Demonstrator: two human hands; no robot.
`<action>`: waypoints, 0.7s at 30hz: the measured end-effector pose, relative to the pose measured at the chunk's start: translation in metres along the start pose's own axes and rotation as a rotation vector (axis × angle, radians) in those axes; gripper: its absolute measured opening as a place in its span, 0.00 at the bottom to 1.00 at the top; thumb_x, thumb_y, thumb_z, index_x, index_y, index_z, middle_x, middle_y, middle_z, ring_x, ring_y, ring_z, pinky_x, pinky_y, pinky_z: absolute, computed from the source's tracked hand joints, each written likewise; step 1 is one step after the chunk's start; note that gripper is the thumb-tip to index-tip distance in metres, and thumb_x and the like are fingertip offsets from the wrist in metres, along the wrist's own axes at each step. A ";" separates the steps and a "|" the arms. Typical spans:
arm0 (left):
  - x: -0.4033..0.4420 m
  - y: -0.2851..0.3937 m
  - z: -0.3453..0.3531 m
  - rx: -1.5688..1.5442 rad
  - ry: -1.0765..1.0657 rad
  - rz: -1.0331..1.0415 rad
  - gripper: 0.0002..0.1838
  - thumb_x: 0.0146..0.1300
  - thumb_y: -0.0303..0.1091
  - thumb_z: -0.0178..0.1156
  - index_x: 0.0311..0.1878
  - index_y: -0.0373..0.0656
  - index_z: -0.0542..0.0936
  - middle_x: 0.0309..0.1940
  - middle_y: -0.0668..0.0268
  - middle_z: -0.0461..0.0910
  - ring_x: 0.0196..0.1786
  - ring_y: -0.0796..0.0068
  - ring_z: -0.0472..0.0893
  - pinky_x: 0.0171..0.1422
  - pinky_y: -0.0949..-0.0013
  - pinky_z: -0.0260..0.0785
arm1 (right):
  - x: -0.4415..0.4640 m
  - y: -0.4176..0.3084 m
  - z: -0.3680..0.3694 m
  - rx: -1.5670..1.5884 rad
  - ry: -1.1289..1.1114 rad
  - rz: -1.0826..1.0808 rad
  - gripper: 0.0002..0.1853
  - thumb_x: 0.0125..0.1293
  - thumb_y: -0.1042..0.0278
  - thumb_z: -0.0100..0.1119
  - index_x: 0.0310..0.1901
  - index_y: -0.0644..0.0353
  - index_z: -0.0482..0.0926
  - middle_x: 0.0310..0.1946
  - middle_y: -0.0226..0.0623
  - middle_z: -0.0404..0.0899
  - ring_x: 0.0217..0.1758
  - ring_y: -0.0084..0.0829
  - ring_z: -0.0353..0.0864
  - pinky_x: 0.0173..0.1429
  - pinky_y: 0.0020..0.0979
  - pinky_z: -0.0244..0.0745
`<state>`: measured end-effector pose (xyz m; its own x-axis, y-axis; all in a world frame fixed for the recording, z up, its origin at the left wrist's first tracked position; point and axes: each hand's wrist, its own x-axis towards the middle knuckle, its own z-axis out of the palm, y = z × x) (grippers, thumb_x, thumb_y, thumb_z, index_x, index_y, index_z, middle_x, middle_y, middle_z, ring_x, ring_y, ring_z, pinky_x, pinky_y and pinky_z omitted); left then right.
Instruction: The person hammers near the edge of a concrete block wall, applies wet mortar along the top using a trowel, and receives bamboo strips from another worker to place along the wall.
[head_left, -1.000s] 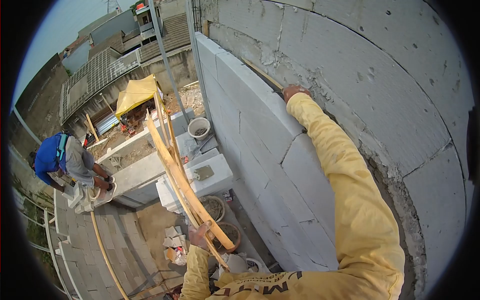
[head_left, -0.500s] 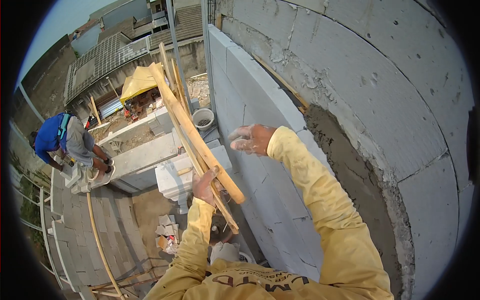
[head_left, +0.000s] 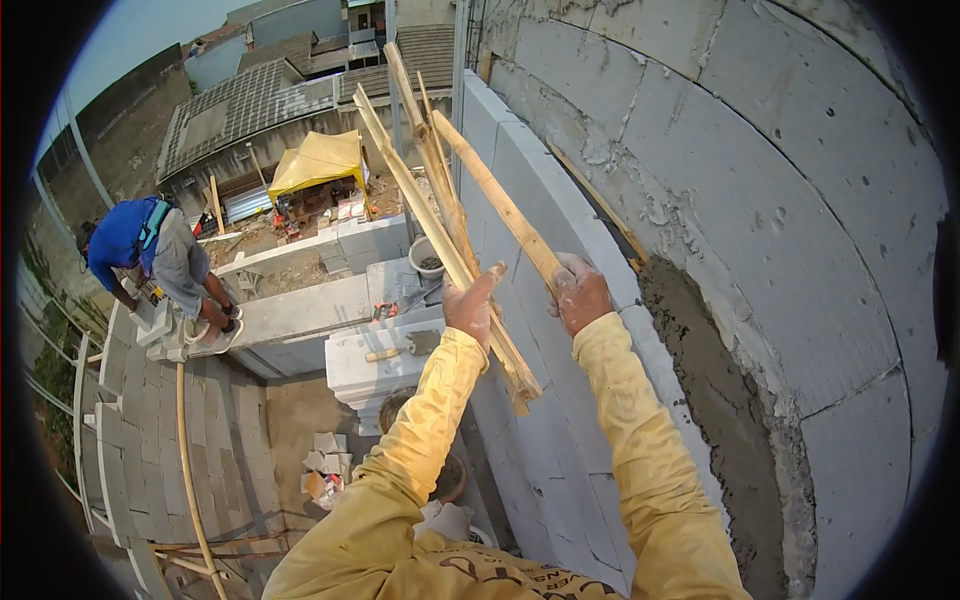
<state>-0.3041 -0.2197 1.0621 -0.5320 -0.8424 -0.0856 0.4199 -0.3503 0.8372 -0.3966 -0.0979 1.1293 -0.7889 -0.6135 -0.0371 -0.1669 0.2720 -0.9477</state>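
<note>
My left hand (head_left: 472, 308) is closed round a bundle of long wooden strips (head_left: 415, 192), which slant up and away to the left. Its lower ends stick out below the hand. In my right hand (head_left: 578, 292) is the near end of a separate wooden stick (head_left: 498, 203), held beside the bundle over the top of the light block wall (head_left: 545, 215). Another thin strip (head_left: 600, 205) lies in the gap between this wall and the taller block wall (head_left: 790, 200). Wet grey mortar (head_left: 705, 370) fills the nearer part of that gap.
A co-worker in blue (head_left: 130, 240) bends over blocks at the left. Below are stacked white blocks (head_left: 355, 370) with a trowel (head_left: 418, 343) on top, a bucket (head_left: 425, 255), and a concrete ledge (head_left: 300, 308). A yellow tarp (head_left: 318, 162) stands farther off.
My right hand came off the strip in the wall gap, moved back over the wall and took hold of one stick from the bundle. That stick is now apart from the others.
</note>
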 end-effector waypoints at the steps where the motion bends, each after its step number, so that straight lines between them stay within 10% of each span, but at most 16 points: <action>1: 0.004 0.002 -0.010 0.038 -0.018 -0.030 0.33 0.50 0.36 0.72 0.57 0.38 0.67 0.37 0.63 0.75 0.22 0.79 0.71 0.20 0.74 0.63 | 0.018 -0.008 -0.003 -0.061 0.052 -0.042 0.17 0.70 0.68 0.49 0.55 0.66 0.77 0.45 0.55 0.82 0.49 0.45 0.83 0.53 0.38 0.75; 5: 0.009 -0.018 -0.088 0.072 0.042 -0.002 0.31 0.49 0.34 0.71 0.55 0.38 0.68 0.32 0.64 0.78 0.17 0.80 0.68 0.18 0.73 0.62 | 0.146 -0.007 -0.028 -0.350 0.252 -0.286 0.20 0.68 0.65 0.50 0.58 0.65 0.75 0.47 0.56 0.81 0.50 0.50 0.82 0.57 0.42 0.74; 14: -0.061 -0.082 -0.360 0.647 0.496 -0.120 0.31 0.46 0.28 0.69 0.55 0.32 0.70 0.39 0.60 0.79 0.37 0.68 0.79 0.44 0.65 0.74 | 0.375 -0.033 -0.014 -0.760 0.336 -0.199 0.27 0.61 0.59 0.61 0.62 0.61 0.73 0.55 0.54 0.78 0.61 0.48 0.77 0.65 0.41 0.72; 21: -0.132 -0.107 -0.472 0.713 0.805 -0.264 0.31 0.44 0.23 0.67 0.56 0.31 0.70 0.38 0.58 0.80 0.36 0.64 0.80 0.42 0.62 0.75 | 0.445 -0.031 0.013 -0.925 0.325 -0.065 0.25 0.65 0.58 0.60 0.62 0.55 0.73 0.58 0.50 0.77 0.61 0.48 0.77 0.66 0.43 0.70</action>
<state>0.0685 -0.2645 0.7286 0.2002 -0.8866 -0.4170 -0.2940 -0.4604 0.8376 -0.7349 -0.3893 1.1376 -0.8631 -0.4512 0.2268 -0.5035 0.8033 -0.3180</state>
